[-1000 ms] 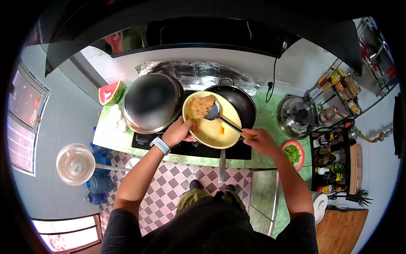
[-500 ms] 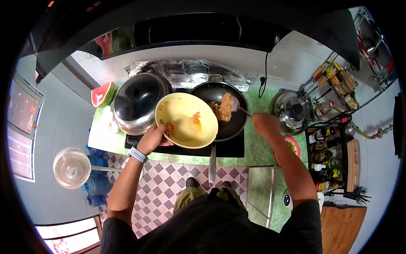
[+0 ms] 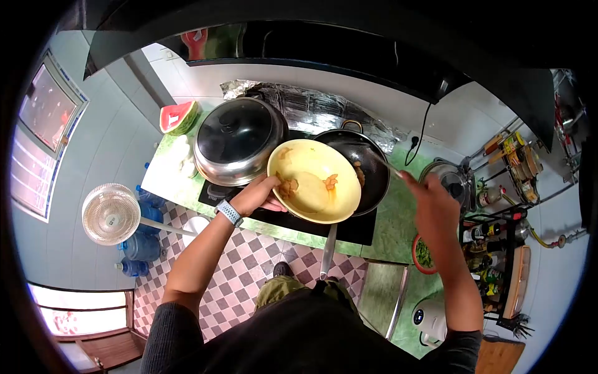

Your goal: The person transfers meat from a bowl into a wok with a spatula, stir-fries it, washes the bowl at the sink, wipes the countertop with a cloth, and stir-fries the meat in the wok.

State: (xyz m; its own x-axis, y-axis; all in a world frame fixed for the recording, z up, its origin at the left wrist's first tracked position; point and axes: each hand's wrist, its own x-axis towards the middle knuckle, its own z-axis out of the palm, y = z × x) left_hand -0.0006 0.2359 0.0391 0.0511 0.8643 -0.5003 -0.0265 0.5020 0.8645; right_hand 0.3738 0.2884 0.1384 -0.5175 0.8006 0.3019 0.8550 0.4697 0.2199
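Note:
My left hand (image 3: 260, 194) grips the lower left rim of a yellow bowl (image 3: 305, 161), which holds a few small clumps of orange-brown food (image 3: 330, 181). Behind the bowl's right side is a black wok (image 3: 374, 181) on the stove (image 3: 354, 234), with some food partly visible in it. My right hand (image 3: 430, 196) is closed round the handle of a spatula (image 3: 393, 167) that reaches over the wok. The spatula's head is hard to make out against the dark wok. The wok's metal handle (image 3: 328, 252) points toward my body.
Left of the bowl stands a large lidded pot (image 3: 240, 142), with cut watermelon (image 3: 179, 117) beyond. On the right are a steel pot (image 3: 450, 181), a red-rimmed bowl of greens (image 3: 424, 254), a bottle rack (image 3: 492, 249) and a white appliance (image 3: 431, 318). A fan (image 3: 112, 214) stands left.
The spatula first lifted food out of the yellow bowl and carried it over the wok. The clump is now off the spatula, and my right hand has moved right. The camera view has shifted.

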